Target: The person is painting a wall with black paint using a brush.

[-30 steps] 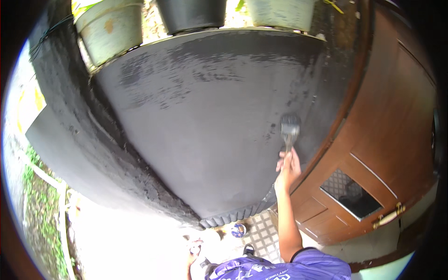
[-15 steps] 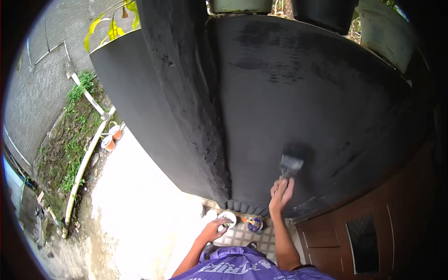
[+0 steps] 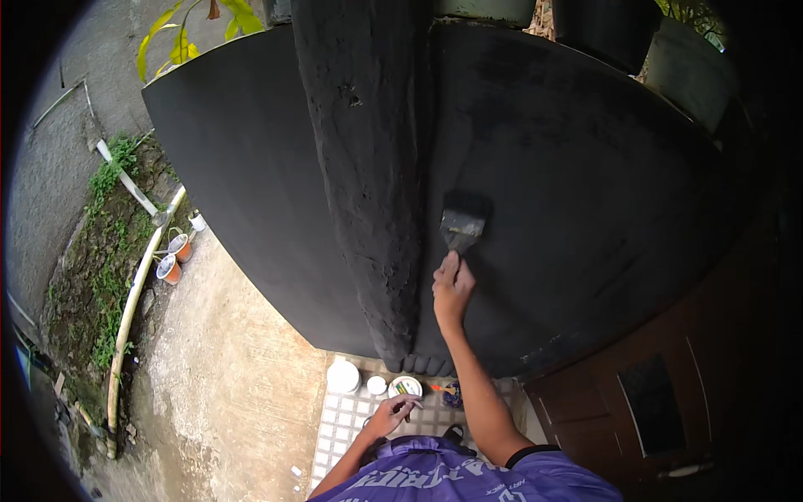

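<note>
My right hand (image 3: 452,289) grips the handle of a wide paintbrush (image 3: 464,224), its dark bristles against the black-painted wall (image 3: 552,184). The brush stands just right of a rough black post (image 3: 360,167). Low in front of my body, my left hand (image 3: 388,417) is held with its fingers curled together. Whatever lies between them, if anything, is too small to make out. Just beyond that hand, a round white tub (image 3: 406,386) with a printed lid stands on the tiles. Partly behind my right forearm sits a dark blue pot (image 3: 452,395) with an orange-handled brush (image 3: 442,388) at it.
A larger white bucket (image 3: 343,377) and a small white container (image 3: 376,385) stand on the tiled floor (image 3: 335,427). A brown wooden door (image 3: 577,418) is at the lower right. Planters (image 3: 606,33) line the wall's top. Orange cups (image 3: 169,268) stand beside a pale pipe (image 3: 130,309) at left.
My right hand has moved the paintbrush up and to the left across the wall, closer to the post. The left hand stays low near the tub. The whole view has shifted slightly.
</note>
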The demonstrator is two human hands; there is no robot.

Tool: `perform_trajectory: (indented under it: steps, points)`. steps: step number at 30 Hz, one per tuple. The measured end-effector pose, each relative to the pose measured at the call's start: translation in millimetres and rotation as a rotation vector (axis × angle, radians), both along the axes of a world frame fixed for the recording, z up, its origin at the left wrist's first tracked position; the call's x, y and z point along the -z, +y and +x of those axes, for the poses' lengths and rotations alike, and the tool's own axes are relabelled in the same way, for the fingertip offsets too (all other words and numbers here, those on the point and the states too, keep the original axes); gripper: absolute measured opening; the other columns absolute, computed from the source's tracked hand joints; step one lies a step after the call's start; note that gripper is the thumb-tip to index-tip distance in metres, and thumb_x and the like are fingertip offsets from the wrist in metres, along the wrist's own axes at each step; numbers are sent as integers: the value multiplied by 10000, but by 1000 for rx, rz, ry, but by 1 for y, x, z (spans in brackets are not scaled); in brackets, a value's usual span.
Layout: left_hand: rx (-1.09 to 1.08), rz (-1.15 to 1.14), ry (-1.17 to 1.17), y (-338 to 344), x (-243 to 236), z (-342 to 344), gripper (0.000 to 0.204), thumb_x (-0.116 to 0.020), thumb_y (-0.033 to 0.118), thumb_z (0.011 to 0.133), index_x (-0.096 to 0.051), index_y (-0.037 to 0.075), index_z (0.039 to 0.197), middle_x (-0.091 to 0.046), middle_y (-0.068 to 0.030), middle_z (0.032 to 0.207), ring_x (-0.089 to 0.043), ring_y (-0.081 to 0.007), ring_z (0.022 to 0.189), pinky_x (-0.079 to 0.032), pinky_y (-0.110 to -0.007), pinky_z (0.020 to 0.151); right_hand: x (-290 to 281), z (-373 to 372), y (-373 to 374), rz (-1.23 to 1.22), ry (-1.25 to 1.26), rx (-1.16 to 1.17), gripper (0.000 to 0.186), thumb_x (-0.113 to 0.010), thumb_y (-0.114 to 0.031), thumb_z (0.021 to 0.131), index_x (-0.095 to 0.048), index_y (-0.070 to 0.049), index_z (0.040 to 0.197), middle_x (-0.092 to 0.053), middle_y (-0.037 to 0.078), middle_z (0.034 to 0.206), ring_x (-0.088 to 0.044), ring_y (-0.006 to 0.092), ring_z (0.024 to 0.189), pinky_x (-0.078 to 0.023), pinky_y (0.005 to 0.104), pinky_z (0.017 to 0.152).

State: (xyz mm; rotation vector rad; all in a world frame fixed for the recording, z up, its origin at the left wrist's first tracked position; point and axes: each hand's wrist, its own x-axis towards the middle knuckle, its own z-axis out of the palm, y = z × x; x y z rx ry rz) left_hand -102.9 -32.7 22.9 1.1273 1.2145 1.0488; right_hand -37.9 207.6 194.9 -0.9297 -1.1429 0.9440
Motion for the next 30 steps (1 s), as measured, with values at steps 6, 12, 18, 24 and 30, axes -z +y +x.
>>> perform_trajectory:
  steps: [6,12,18,24,30]
  points:
    - [-96,147,371,2,11,-48,206,-569,102,945,-654,31,1119,-693,-113,869,-630,-162,710,-502,-291,672,233,23,-65,-535,-300,91,374,-535,-281,987,-672,45,868,-628,199,641,-629,329,592,-483,406,605]
    - [-85,107,363,-15,38,-98,218,-597,58,892,-657,44,1101,-700,-137,952,-679,-218,788,-508,-329,650,107,14,-65,-665,36,-94,328,-550,-333,998,-554,-83,786,-456,-61,562,-346,34,384,-225,220,349]
    - [-62,139,403,-9,39,-122,183,-592,82,921,-670,50,1083,-677,-99,930,-646,-172,734,-475,-291,602,-96,19,-80,-202,166,-160,297,-519,-307,1019,-513,-102,804,-343,-103,586,-254,-11,432,-156,191,380]
    - [-145,143,361,-10,30,-125,177,-582,40,910,-667,38,1066,-681,-95,957,-645,-151,718,-472,-271,576,-193,28,-29,76,95,-269,346,-520,-392,1014,-486,-134,786,-302,-103,581,-232,-6,430,-144,192,401]
    - [-142,102,340,-31,40,-124,199,-585,24,896,-667,35,1077,-689,-114,990,-664,-182,736,-500,-293,643,-7,3,-42,-375,208,-270,374,-556,-461,981,-457,-184,750,-301,-105,583,-257,-9,427,-146,193,376]
